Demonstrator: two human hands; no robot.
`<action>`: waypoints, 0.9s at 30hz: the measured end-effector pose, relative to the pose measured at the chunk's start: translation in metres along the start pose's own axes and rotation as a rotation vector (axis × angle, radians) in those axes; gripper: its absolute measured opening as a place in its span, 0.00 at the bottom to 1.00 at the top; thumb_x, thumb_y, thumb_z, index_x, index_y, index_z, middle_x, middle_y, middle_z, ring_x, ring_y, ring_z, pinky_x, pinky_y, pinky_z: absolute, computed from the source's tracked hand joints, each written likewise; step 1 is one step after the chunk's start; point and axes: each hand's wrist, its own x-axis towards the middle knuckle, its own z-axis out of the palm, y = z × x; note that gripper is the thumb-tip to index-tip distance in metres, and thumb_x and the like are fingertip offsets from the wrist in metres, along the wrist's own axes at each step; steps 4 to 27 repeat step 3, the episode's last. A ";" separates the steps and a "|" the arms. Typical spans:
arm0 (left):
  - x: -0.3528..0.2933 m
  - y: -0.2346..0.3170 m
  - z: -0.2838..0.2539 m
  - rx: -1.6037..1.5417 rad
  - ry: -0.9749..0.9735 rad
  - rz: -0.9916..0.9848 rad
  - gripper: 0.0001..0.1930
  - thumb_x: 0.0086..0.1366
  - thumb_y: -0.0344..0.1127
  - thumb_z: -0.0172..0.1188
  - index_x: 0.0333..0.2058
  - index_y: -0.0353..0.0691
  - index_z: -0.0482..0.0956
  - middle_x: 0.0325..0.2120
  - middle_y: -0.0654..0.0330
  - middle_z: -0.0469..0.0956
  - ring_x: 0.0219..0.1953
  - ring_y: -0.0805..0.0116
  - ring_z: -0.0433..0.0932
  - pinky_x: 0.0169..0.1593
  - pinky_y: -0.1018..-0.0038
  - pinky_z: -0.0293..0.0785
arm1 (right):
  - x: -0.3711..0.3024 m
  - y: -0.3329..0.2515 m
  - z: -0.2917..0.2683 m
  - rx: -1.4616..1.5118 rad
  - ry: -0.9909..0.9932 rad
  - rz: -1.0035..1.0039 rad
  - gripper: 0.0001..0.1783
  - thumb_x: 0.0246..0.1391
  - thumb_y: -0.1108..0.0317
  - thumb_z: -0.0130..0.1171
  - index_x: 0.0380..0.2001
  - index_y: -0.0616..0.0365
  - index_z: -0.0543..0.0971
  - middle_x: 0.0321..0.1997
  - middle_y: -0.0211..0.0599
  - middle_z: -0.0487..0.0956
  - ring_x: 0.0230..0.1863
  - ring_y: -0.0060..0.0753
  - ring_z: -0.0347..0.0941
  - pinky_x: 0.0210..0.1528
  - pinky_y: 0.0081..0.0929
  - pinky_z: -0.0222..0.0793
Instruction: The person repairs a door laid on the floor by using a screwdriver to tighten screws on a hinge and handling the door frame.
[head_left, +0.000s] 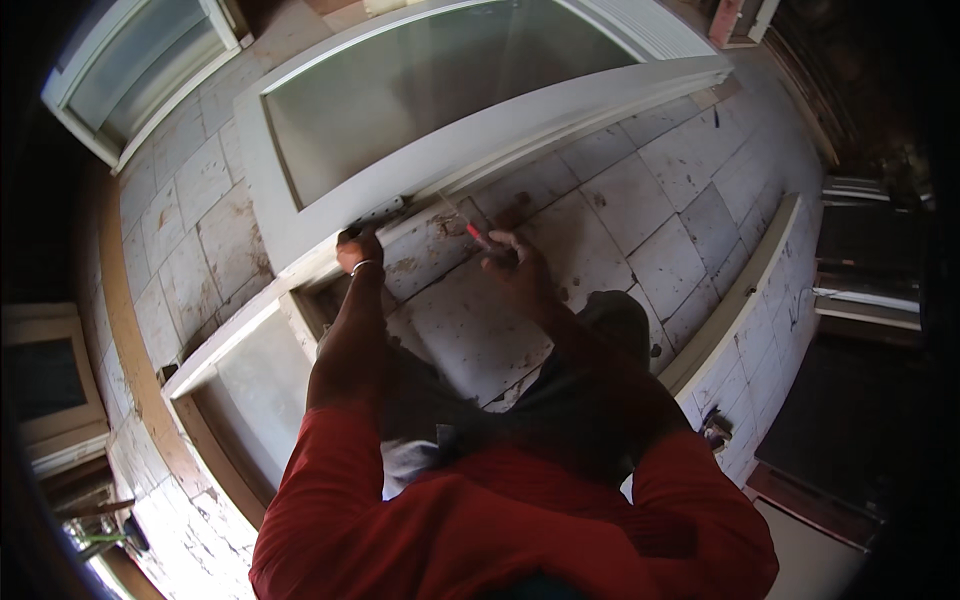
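A white framed panel (330, 225) with a large grey glass pane (440, 95) lies in front of me. My left hand (362, 250) is closed at its near edge, its fingers around something dark that I cannot make out. Just beyond those fingers, a grey metal fitting with holes (382, 211) rests along the frame edge. My right hand (515, 264) is closed on a screwdriver (474, 231) with a red part on its handle. Its thin shaft points up and left toward the frame edge; whether the tip touches is unclear.
Stained white tiles (640, 205) cover the floor. Another framed panel (250, 385) lies at my left, and a long pale wooden piece (738, 310) runs along my right. A glazed frame (145, 75) stands far left. More wooden frames (50, 380) are at the left rim.
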 end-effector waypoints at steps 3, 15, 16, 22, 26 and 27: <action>-0.005 -0.001 0.004 0.117 0.015 0.184 0.17 0.50 0.50 0.65 0.35 0.46 0.85 0.38 0.54 0.83 0.42 0.51 0.80 0.47 0.59 0.74 | -0.002 0.018 -0.020 -0.015 0.058 0.021 0.24 0.51 0.65 0.60 0.51 0.62 0.72 0.48 0.51 0.78 0.52 0.49 0.74 0.53 0.36 0.69; -0.005 -0.001 0.004 0.117 0.015 0.184 0.17 0.50 0.50 0.65 0.35 0.46 0.85 0.38 0.54 0.83 0.42 0.51 0.80 0.47 0.59 0.74 | -0.002 0.018 -0.020 -0.015 0.058 0.021 0.24 0.51 0.65 0.60 0.51 0.62 0.72 0.48 0.51 0.78 0.52 0.49 0.74 0.53 0.36 0.69; -0.005 -0.001 0.004 0.117 0.015 0.184 0.17 0.50 0.50 0.65 0.35 0.46 0.85 0.38 0.54 0.83 0.42 0.51 0.80 0.47 0.59 0.74 | -0.002 0.018 -0.020 -0.015 0.058 0.021 0.24 0.51 0.65 0.60 0.51 0.62 0.72 0.48 0.51 0.78 0.52 0.49 0.74 0.53 0.36 0.69; -0.005 -0.001 0.004 0.117 0.015 0.184 0.17 0.50 0.50 0.65 0.35 0.46 0.85 0.38 0.54 0.83 0.42 0.51 0.80 0.47 0.59 0.74 | -0.002 0.018 -0.020 -0.015 0.058 0.021 0.24 0.51 0.65 0.60 0.51 0.62 0.72 0.48 0.51 0.78 0.52 0.49 0.74 0.53 0.36 0.69; -0.005 -0.001 0.004 0.117 0.015 0.184 0.17 0.50 0.50 0.65 0.35 0.46 0.85 0.38 0.54 0.83 0.42 0.51 0.80 0.47 0.59 0.74 | -0.002 0.018 -0.020 -0.015 0.058 0.021 0.24 0.51 0.65 0.60 0.51 0.62 0.72 0.48 0.51 0.78 0.52 0.49 0.74 0.53 0.36 0.69; -0.005 -0.001 0.004 0.117 0.015 0.184 0.17 0.50 0.50 0.65 0.35 0.46 0.85 0.38 0.54 0.83 0.42 0.51 0.80 0.47 0.59 0.74 | -0.002 0.018 -0.020 -0.015 0.058 0.021 0.24 0.51 0.65 0.60 0.51 0.62 0.72 0.48 0.51 0.78 0.52 0.49 0.74 0.53 0.36 0.69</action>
